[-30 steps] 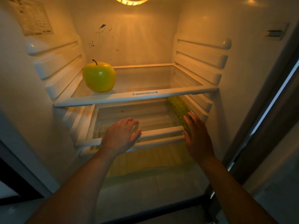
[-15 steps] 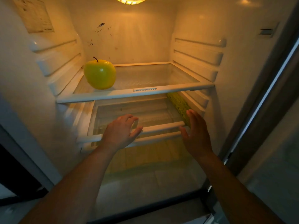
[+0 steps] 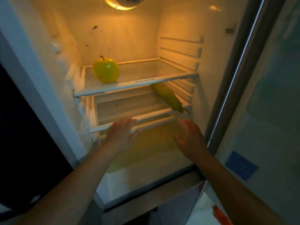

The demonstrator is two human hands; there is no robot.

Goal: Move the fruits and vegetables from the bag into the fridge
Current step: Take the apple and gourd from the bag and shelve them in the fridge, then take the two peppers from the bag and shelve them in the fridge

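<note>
Right hand [image 3: 191,137] withdrawn from green vegetable [image 3: 168,97], fingers spread, empty. Left hand [image 3: 120,135]: fingers straight, tips at lower shelf [image 3: 154,114] front edge. Apple [image 3: 106,70]: upper shelf [image 3: 170,78], left side.

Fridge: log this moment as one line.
apple: upper shelf, left | green vegetable: lower shelf, right | left hand: open, empty | right hand: open, empty

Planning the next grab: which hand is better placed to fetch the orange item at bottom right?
Right, probably. The right hand is open, empty and on the side of the orange item; the left hand, also empty, would cross over.
</note>
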